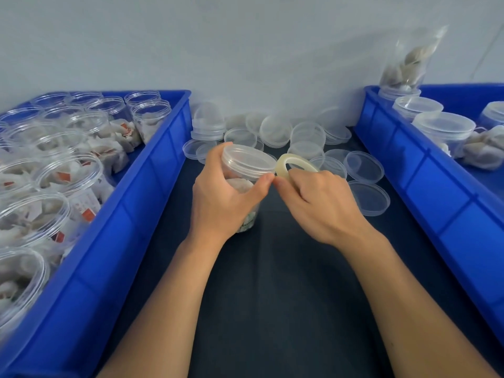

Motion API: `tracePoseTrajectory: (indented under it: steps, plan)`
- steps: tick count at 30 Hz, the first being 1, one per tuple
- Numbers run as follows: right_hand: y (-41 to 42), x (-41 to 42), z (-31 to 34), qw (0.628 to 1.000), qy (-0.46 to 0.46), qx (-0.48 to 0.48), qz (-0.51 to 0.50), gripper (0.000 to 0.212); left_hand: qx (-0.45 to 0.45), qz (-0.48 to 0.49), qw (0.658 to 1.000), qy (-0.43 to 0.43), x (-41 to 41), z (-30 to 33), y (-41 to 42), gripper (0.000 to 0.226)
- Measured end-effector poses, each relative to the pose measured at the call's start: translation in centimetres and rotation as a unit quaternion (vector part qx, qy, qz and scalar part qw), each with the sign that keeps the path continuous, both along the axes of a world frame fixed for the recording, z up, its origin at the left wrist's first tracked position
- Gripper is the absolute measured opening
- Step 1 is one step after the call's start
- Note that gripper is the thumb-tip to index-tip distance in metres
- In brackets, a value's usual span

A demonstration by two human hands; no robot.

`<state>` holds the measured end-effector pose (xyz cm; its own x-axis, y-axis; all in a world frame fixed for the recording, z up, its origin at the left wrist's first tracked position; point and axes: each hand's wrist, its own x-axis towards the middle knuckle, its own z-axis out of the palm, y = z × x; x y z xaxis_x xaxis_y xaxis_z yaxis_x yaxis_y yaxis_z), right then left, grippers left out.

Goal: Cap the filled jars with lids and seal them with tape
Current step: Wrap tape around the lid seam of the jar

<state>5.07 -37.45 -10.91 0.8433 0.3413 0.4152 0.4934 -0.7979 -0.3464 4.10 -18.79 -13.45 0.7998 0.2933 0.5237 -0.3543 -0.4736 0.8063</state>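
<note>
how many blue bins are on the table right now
2. One blue bin sits at the left, holding uncapped filled jars; the other bin sits at the right, holding capped jars. Both run past the frame.

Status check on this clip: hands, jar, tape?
Left hand grips capped jar. Right hand holds tape roll at jar's lid edge. Loose lids behind, not in the way.

Open jars (57,170) in left bin (114,241), loose lids (305,137) behind, seemingly capped jars (443,126) in right bin (436,203)
</note>
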Motion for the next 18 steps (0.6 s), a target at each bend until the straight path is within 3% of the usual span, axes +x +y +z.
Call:
tracePoseTrajectory:
  steps: [8,11,14,18]
  plan:
    - [-0.5,-0.5,0.9,1.000,0.026,-0.010,0.010,0.056,-0.009,-0.020,0.999,0.031,0.1,0.4,0.2,0.075]
    - [-0.7,-0.5,1.3,0.999,0.037,0.002,0.022,0.054,-0.069,-0.047,0.994,0.069,0.2,0.3,0.6,0.075]
    - [-1.0,-0.4,1.4,0.997,0.047,0.041,0.042,0.054,-0.124,-0.084,0.985,0.087,0.4,-0.1,0.5,0.060]
    - [-2.1,0.0,1.4,0.978,0.135,0.135,0.086,0.054,-0.202,-0.145,0.961,0.122,0.8,-0.3,0.5,0.057]
